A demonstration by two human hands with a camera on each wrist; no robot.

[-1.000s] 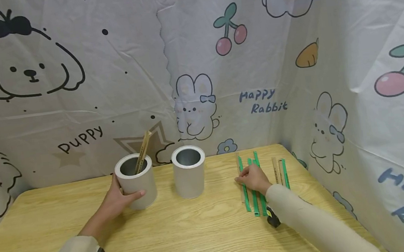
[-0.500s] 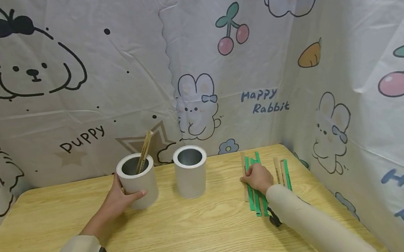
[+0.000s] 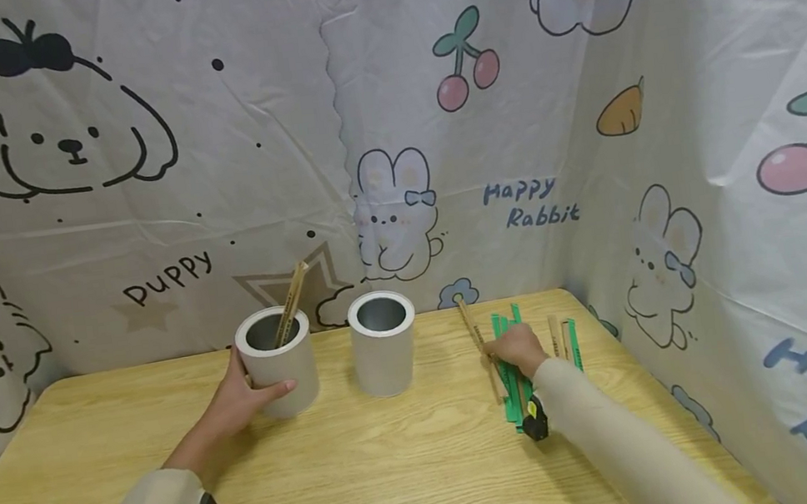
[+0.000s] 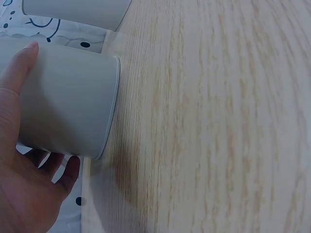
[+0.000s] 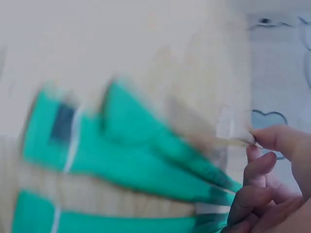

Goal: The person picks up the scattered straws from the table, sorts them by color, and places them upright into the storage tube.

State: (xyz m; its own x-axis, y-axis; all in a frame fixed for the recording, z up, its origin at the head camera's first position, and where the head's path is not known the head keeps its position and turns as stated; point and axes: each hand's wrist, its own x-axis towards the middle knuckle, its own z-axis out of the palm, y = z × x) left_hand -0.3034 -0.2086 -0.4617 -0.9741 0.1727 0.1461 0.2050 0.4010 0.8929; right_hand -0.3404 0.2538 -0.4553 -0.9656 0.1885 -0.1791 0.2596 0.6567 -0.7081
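My left hand [image 3: 235,400] grips a pale cylindrical canister [image 3: 294,379] from its left side, thumb across the front; the left wrist view shows the thumb on the canister wall [image 4: 73,97]. Slim brown printed sticks [image 3: 291,304] lean out of that canister's mouth. With thumb and fingertips, my right hand [image 3: 518,347] pinches a slim brown printed stick [image 3: 469,321], its far end tilted up off the table. Beneath that hand lie several green-wrapped sticks [image 3: 514,402], blurred in the right wrist view. Part of this bunch is hidden by the hand.
A second matching canister [image 3: 384,359] stands upright just right of the gripped one. Further right lie brown sticks [image 3: 555,336] and a green stick [image 3: 574,344]. The wooden table [image 3: 355,476] ends at a printed cloth [image 3: 259,186] behind and at the right.
My right hand has taken hold of a brown stick and raised its far end, swinging it leftward. The green sticks under it have shifted slightly. My left hand keeps its grip on the canister.
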